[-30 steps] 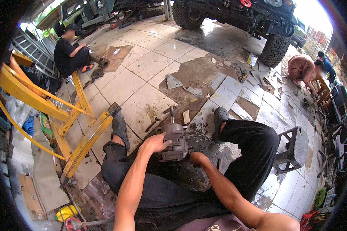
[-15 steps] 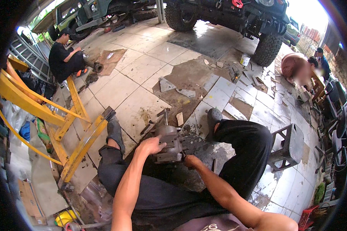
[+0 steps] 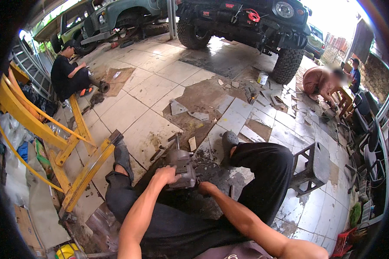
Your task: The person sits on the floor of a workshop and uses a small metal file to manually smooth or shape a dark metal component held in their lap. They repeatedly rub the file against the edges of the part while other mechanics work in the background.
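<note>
A grey cast-metal housing (image 3: pixel 185 168) sits low between my spread legs, its slim shaft (image 3: pixel 177 141) pointing away from me. My left hand (image 3: pixel 166 175) grips its left side, fingers curled over the top. Closed at the housing's lower right corner is my right hand (image 3: pixel 207 188); whatever its fingers hold is hidden. Dark, wet-looking floor lies around and under the housing. Just beyond it are a long metal tool or bar (image 3: pixel 161 152) and a pale tile shard (image 3: pixel 192 143).
A yellow steel frame (image 3: pixel 88 175) stands close at my left, a grey plastic stool (image 3: pixel 310 166) at my right. Broken tiles (image 3: pixel 199 115) lie ahead, before a large black vehicle (image 3: pixel 246 26). One person (image 3: pixel 67 73) crouches far left; another (image 3: pixel 317 82) bends at far right.
The view has shifted slightly, so the scene sits a little lower and further left. Both hands keep their places at the housing. The bending person's arms now show more.
</note>
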`<state>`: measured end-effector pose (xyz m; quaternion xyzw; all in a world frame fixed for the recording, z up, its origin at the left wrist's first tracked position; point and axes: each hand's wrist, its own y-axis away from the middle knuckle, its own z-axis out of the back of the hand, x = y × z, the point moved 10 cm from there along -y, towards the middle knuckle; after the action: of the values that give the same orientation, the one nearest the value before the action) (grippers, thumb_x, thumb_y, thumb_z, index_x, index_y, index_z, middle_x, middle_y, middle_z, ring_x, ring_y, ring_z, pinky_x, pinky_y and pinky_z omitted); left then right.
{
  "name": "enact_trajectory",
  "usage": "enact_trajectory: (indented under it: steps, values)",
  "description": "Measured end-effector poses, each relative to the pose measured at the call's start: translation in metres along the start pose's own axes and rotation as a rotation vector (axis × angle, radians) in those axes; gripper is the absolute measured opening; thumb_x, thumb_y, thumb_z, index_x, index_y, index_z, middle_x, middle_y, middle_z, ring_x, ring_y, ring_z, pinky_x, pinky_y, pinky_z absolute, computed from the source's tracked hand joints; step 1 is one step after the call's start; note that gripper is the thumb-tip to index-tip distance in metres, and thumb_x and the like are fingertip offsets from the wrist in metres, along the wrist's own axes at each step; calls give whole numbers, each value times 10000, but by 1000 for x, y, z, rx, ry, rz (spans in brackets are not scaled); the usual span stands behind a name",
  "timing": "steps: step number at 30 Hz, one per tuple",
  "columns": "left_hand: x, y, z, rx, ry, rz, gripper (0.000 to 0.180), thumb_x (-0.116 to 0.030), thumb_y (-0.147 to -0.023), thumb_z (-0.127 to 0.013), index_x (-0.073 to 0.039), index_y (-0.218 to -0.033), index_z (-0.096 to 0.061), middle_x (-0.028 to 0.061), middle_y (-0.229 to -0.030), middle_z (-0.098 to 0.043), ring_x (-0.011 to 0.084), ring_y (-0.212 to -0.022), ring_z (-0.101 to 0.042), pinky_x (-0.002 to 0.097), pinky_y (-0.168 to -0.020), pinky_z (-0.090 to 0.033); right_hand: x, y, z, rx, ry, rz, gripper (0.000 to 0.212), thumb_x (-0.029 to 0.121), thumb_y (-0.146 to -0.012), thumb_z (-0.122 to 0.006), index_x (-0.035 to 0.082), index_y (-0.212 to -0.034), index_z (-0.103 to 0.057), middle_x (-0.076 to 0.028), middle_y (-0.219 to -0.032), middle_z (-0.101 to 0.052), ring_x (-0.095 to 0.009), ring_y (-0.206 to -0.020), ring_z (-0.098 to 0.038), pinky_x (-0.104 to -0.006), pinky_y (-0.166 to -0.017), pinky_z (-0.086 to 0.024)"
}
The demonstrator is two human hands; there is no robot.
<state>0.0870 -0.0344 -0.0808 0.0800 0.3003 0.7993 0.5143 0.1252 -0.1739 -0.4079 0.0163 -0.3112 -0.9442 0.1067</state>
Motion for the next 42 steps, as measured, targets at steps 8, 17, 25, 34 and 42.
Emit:
enact_trajectory:
  steps: [8, 17, 25, 34, 42]
  values:
    - [-23, 13, -14, 101, -93, -68, 552, -517, -889, -494, -25, -1096, -633, 188, -1079, -647, 373, -1027, -602, 482, -864, -472, -3, 81, 95, 8, -504, -375, 293, 169, -867, -490, 2, -1055, -640, -174, -1035, -663, -300, -893, -666, -416, -728, -540]
    - [-21, -9, 16, -184, -43, -164, 290, -236, -776, -681, -20, -969, -656, 179, -1019, -659, 344, -971, -625, 446, -817, -505, -17, 96, 95, 45, -679, -501, 316, 203, -837, -518, 18, -1058, -647, -168, -1031, -672, -297, -944, -663, -412, -751, -535]
    - [31, 8, 55, -511, 295, 67, 316, -315, -795, -703, -10, -871, -675, 235, -846, -658, 402, -846, -635, 476, -750, -501, 2, 99, 128, -53, -761, -521, 267, 158, -787, -581, 15, -993, -674, -164, -1001, -682, -305, -917, -667, -419, -755, -533]
    - [21, 8, 47, -329, 178, 122, 646, -597, -799, -584, -1, -1036, -652, 229, -1006, -655, 381, -979, -619, 468, -870, -466, 25, 8, 23, 5, 170, 135, 201, 192, -800, -592, 35, -858, -704, -134, -937, -696, -278, -855, -664, -394, -769, -523]
    - [14, -16, 9, -24, 135, -43, 701, -546, -829, -577, -38, -1306, -491, 226, -1199, -587, 351, -1124, -562, 433, -949, -441, -7, -22, -13, -281, -63, -143, 200, 156, -836, -536, 66, -788, -708, -87, -898, -703, -216, -786, -659, -358, -699, -511]
